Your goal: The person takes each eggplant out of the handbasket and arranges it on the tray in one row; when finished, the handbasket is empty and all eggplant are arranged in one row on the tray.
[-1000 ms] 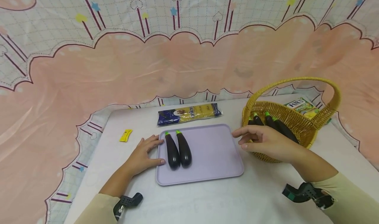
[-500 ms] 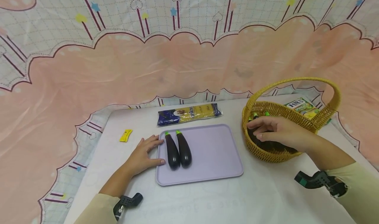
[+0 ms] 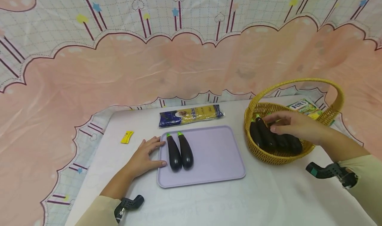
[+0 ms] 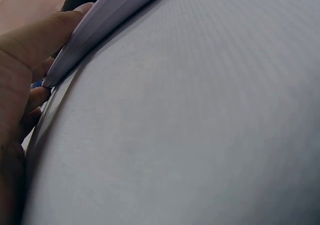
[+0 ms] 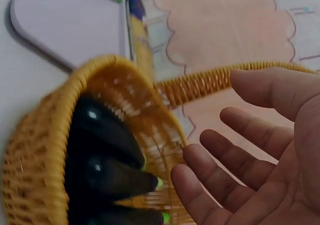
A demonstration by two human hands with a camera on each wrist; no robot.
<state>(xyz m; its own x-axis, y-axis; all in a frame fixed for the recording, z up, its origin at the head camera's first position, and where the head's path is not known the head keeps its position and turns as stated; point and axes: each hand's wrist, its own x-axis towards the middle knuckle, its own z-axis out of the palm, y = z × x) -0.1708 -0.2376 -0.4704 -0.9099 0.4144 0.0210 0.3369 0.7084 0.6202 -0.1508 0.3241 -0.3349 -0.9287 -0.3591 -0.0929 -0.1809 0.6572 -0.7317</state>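
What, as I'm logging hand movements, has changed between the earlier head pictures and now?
The right grip moved rightward, from near the right edge of the tray to over the basket and its eggplants; nothing was visibly taken hold of or let go. The left grip, tray, two eggplants on it and basket stayed put.

**Two eggplants (image 3: 186,152) on one tray (image 3: 219,153), at least four in one basket (image 3: 270,157)**

The eggplants that can be counted are six at the least: two on the tray and four in the basket. The right hand (image 3: 293,124) covers a part there, so the exact number cannot be told. The packets are three: one long packet (image 3: 191,115), one small yellow packet (image 3: 127,136) and one green packet (image 3: 302,106). There are two hands, the second being the left hand (image 3: 147,154), also two sleeves (image 3: 98,212) and two wrist cameras (image 3: 132,203). Of tables (image 3: 209,202) there is one.
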